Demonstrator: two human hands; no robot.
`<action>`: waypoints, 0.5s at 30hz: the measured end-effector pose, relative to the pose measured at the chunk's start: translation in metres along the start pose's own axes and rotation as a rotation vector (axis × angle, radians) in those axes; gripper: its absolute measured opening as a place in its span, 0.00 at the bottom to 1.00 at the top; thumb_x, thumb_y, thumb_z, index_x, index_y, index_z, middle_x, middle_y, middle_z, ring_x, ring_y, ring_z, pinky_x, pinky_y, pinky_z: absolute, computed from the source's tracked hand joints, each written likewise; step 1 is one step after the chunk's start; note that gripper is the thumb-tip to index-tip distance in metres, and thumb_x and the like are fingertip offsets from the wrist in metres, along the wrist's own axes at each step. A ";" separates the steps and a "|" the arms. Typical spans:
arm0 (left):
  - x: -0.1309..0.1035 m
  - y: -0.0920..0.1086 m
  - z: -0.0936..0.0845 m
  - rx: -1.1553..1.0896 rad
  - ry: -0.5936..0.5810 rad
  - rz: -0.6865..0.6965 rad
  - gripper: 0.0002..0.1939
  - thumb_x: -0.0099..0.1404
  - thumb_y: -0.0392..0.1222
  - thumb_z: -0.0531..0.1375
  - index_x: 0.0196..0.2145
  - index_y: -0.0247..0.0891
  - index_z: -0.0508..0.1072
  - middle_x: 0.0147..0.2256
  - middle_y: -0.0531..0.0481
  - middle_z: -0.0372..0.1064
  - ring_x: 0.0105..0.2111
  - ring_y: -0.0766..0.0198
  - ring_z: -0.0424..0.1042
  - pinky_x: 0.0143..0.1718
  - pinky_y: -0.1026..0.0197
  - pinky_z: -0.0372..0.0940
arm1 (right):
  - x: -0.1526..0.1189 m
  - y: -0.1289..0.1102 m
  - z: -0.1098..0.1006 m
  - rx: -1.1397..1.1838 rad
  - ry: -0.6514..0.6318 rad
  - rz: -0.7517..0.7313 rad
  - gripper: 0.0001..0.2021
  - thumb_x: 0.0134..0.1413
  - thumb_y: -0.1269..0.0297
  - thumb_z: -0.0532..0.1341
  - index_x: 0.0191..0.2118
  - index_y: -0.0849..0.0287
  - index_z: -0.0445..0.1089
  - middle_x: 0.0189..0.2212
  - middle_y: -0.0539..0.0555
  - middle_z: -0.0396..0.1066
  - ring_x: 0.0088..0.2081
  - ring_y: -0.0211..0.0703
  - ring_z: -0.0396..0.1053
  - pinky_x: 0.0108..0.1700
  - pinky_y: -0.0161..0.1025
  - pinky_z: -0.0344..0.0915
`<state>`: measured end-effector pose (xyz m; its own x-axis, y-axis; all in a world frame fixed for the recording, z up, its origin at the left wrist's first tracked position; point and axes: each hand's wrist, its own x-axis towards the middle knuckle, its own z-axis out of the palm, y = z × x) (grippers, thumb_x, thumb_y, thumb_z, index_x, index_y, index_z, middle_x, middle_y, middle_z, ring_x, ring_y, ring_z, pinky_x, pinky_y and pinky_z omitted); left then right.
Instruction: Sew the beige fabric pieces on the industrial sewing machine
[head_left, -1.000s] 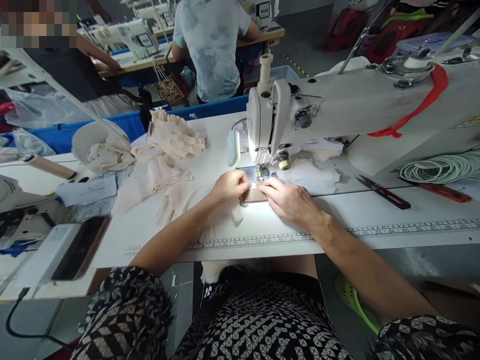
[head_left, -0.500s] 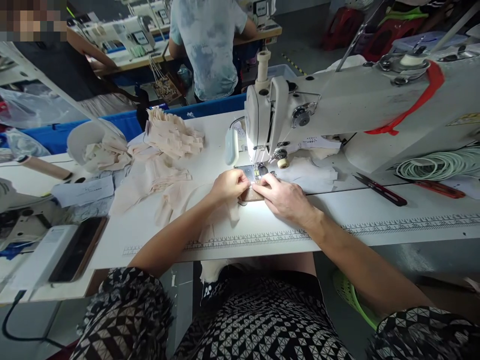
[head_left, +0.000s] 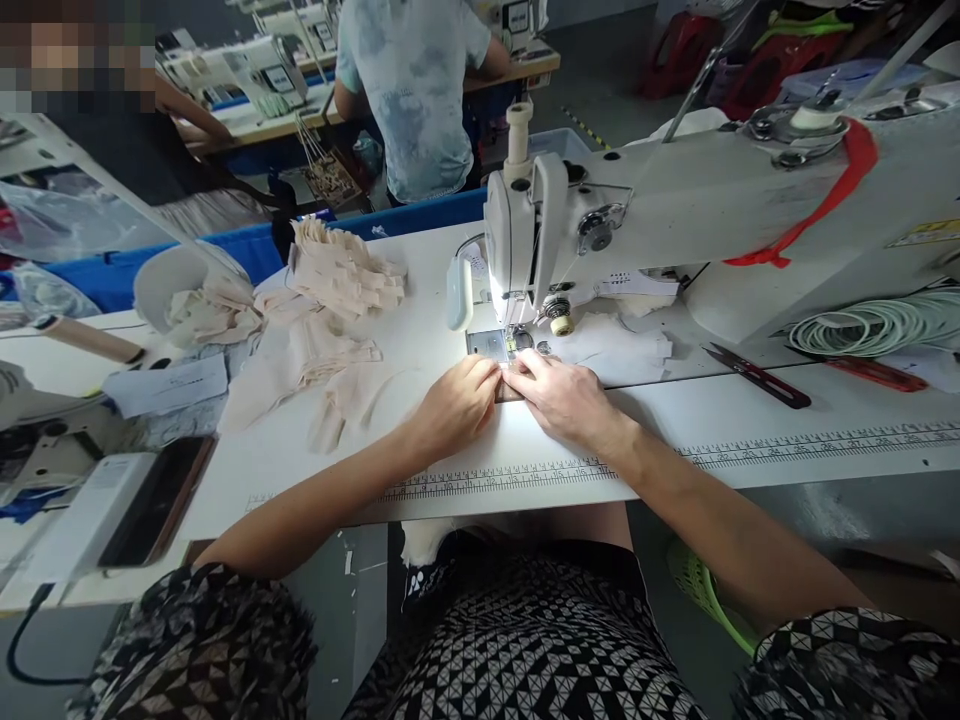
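Note:
Both my hands meet just in front of the lit needle area of a white sewing machine [head_left: 517, 240]. My left hand [head_left: 457, 400] has its fingers pressed together at the front of the metal plate [head_left: 486, 343]. From the right, my right hand [head_left: 566, 398] reaches in, thumb and fingers drawn together close to the presser foot [head_left: 514, 342]. What the fingertips pinch is too small and too covered to make out. Left of my hands, pale pink fabric pieces [head_left: 337, 375] lie on the table, with a ruffled stack [head_left: 345, 265] behind them.
Black-and-red snips [head_left: 757, 375], an orange-handled tool [head_left: 877, 372] and a pale green cord coil [head_left: 874, 325] lie at the right. At the left are a phone [head_left: 157, 500], a white box [head_left: 90, 515] and a thread cone [head_left: 90, 340]. Two people are beyond the table.
My left hand has turned over more, its back now facing up, and its forearm has shifted left and down. The sheer fabric that hung below that hand no longer shows. My right hand has barely moved.

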<state>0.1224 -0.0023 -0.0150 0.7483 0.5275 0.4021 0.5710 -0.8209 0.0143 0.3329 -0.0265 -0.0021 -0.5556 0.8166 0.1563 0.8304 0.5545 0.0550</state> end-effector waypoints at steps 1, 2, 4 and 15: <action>-0.002 0.001 0.001 0.005 -0.019 0.011 0.17 0.74 0.30 0.47 0.49 0.30 0.76 0.48 0.35 0.76 0.47 0.51 0.75 0.50 0.49 0.74 | 0.000 0.000 0.001 0.002 0.008 -0.005 0.20 0.70 0.73 0.49 0.54 0.60 0.76 0.50 0.63 0.75 0.40 0.46 0.69 0.35 0.41 0.57; -0.004 0.002 0.001 0.008 -0.035 0.020 0.18 0.75 0.30 0.47 0.49 0.29 0.76 0.48 0.34 0.76 0.46 0.51 0.75 0.50 0.49 0.74 | 0.000 0.000 0.001 0.002 0.015 -0.008 0.20 0.70 0.73 0.49 0.55 0.60 0.76 0.50 0.63 0.76 0.40 0.46 0.69 0.36 0.41 0.57; -0.005 0.003 0.001 0.017 -0.048 0.034 0.18 0.75 0.31 0.47 0.49 0.28 0.76 0.47 0.34 0.76 0.45 0.51 0.75 0.50 0.49 0.75 | 0.000 0.000 0.000 0.003 0.025 -0.008 0.20 0.69 0.73 0.50 0.55 0.60 0.77 0.49 0.62 0.76 0.39 0.46 0.69 0.35 0.41 0.57; 0.013 -0.002 0.015 0.113 -0.114 0.013 0.15 0.75 0.34 0.51 0.43 0.30 0.77 0.43 0.33 0.75 0.44 0.48 0.73 0.45 0.49 0.74 | -0.003 0.026 -0.007 0.113 0.130 0.275 0.26 0.64 0.72 0.49 0.57 0.56 0.80 0.49 0.61 0.78 0.36 0.47 0.72 0.31 0.42 0.62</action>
<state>0.1358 0.0099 -0.0232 0.7858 0.5437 0.2948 0.5904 -0.8015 -0.0955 0.3566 -0.0159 0.0055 -0.2949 0.9151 0.2752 0.9349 0.3359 -0.1151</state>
